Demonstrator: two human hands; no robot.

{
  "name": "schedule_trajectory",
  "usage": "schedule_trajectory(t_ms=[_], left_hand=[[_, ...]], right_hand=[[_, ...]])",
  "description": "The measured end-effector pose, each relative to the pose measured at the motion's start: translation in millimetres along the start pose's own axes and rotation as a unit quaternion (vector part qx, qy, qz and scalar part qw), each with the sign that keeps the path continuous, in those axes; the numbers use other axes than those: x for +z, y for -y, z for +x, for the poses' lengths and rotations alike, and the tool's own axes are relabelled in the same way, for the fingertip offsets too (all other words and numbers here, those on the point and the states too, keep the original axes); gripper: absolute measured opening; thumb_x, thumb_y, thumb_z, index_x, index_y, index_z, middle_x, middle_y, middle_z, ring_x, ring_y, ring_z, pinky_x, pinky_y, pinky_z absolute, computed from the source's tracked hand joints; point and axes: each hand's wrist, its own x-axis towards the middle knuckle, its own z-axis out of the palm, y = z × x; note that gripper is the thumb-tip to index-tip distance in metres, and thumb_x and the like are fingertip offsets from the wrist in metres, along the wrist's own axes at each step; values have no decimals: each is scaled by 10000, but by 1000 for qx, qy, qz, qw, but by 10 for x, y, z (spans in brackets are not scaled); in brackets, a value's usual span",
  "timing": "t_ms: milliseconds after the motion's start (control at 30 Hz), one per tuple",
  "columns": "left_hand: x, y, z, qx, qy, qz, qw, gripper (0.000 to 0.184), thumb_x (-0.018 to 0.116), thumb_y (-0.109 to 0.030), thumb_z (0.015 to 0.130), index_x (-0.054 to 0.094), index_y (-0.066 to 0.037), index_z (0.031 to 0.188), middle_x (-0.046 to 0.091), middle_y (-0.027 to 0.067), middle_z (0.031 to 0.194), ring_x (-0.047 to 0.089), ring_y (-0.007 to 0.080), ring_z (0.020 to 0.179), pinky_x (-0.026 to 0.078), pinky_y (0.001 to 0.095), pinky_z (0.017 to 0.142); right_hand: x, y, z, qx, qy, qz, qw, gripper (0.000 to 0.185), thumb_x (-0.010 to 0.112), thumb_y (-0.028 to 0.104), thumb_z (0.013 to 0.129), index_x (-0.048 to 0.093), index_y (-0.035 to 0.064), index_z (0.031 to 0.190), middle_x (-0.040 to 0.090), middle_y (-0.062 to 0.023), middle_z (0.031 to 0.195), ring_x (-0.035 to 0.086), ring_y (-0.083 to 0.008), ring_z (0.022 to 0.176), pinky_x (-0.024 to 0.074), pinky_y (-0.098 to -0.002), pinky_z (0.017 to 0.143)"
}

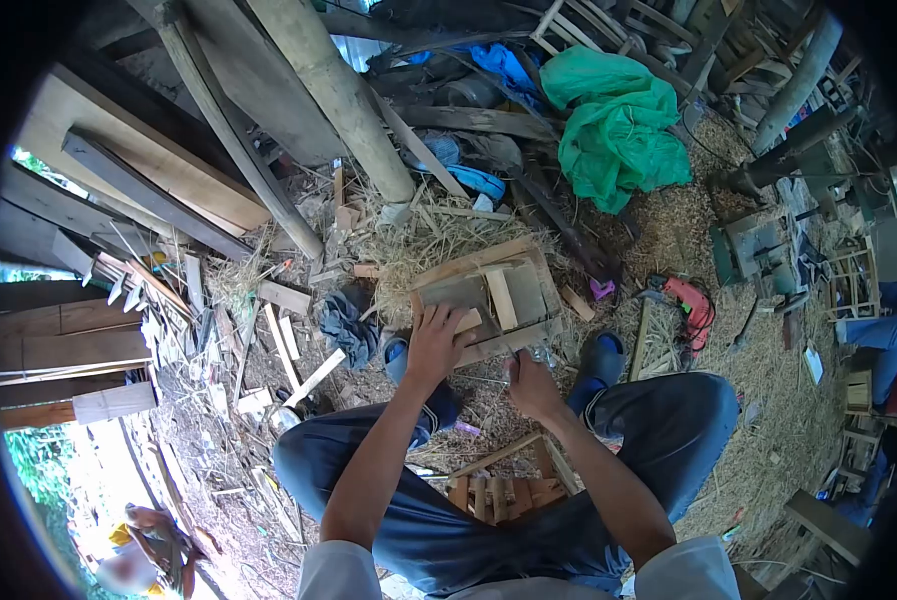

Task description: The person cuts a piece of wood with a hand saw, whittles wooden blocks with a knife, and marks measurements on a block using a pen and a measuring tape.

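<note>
A low wooden work frame (473,262) with a board inside it lies on the shavings between my feet. My left hand (435,345) rests over its left side, the fingers bent down over a small wooden block (467,321), which sticks out beside the thumb. A pale wood strip (501,299) lies across the board to the right of that block. At the frame's near edge my right hand (534,388) is closed in a fist; what it holds is hidden. Something shiny (541,354), too small to name, shows just beyond its knuckles.
A red power tool (688,312) lies to the right, past my sandalled foot (601,362). Dark cloth (348,325) and wood offcuts (315,377) lie at left. Green plastic sheeting (618,130) is heaped behind, near a post (343,100). Other people sit at the far right and lower left.
</note>
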Motion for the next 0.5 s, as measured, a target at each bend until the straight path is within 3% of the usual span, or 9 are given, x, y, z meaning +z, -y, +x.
schedule_trajectory(t_ms=[200,300,500], left_hand=[[53,155,28,55,30,-87,994,290,663,-193,824,595,-71,1078,545,93,1032,517,279,1010,434,401,899],[92,105,33,67,-12,-50,996,244,665,-83,798,620,-48,1036,575,105,974,536,321,966,456,404,847],[92,51,33,68,17,-66,995,183,667,-80,794,627,-33,966,565,106,918,542,322,896,460,415,800]], right_hand=[[1,22,-33,-35,-8,18,999,279,421,226,991,466,-46,1032,611,-318,731,605,-516,722,481,-581,638],[64,110,-19,-6,-20,23,1000,276,420,224,995,474,-46,995,608,-325,732,608,-513,719,479,-579,620],[124,209,51,-13,-17,58,998,285,407,210,999,483,-63,970,602,-348,744,614,-515,730,492,-567,612]])
